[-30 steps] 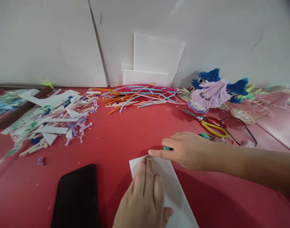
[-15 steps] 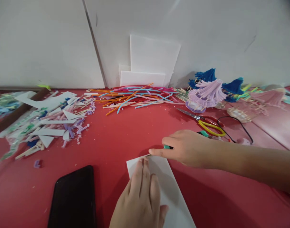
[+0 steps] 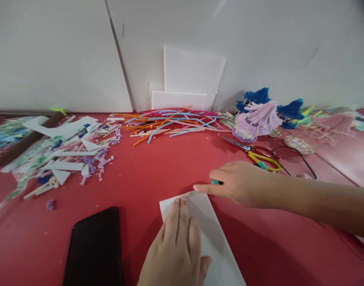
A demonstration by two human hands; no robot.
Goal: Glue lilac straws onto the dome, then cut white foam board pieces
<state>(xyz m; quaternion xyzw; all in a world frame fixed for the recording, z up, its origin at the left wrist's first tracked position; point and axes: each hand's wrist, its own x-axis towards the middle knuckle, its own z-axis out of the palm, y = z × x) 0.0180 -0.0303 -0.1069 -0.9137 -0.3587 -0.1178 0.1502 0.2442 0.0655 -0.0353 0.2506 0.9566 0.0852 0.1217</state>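
My left hand (image 3: 179,242) lies flat with its fingers stretched out, pressing on a white foam board (image 3: 220,250). Its fingertips hold down a thin wooden stick (image 3: 186,194) along the board's far edge. My right hand (image 3: 238,184) is closed around a utility knife (image 3: 217,182) with a green and black handle. Its index finger points left along the tool, at the right end of the stick. The blade is mostly hidden by that finger.
A black phone (image 3: 94,248) lies to the left. Foam scraps (image 3: 70,165) and sticks are heaped farther left. Coloured pipe cleaners (image 3: 170,123) lie at the back below leaning white boards (image 3: 194,71). Yellow-and-red-handled scissors (image 3: 264,159) and small umbrella-topped models (image 3: 259,117) are at the right.
My right hand has slid slightly to the right along the board's far edge, showing more of the stick. My left hand stays pressed on the board.
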